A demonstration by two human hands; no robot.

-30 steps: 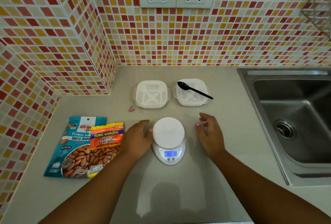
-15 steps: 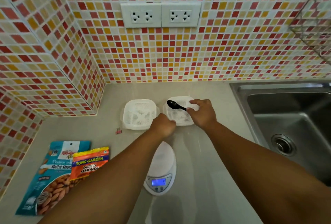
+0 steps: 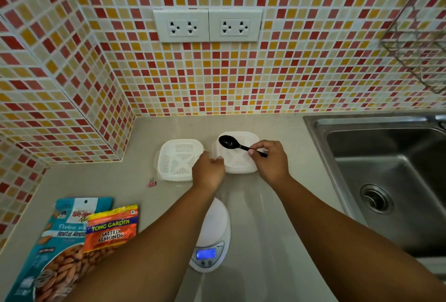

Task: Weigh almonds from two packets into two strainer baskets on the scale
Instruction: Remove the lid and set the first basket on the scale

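On a tiled kitchen bench (image 3: 277, 217), the right hand (image 3: 271, 159) is pinching a spoon (image 3: 239, 146) over the right basket (image 3: 237, 154), the left hand (image 3: 208, 172) gripping its rim; lifting carelessly could tip the basket.

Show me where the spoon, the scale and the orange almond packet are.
spoon (image 3: 228, 142), head view, on its black bowl.
scale (image 3: 218, 219), head view, on the white platter.
orange packet (image 3: 111, 229), head view, on the printed front.
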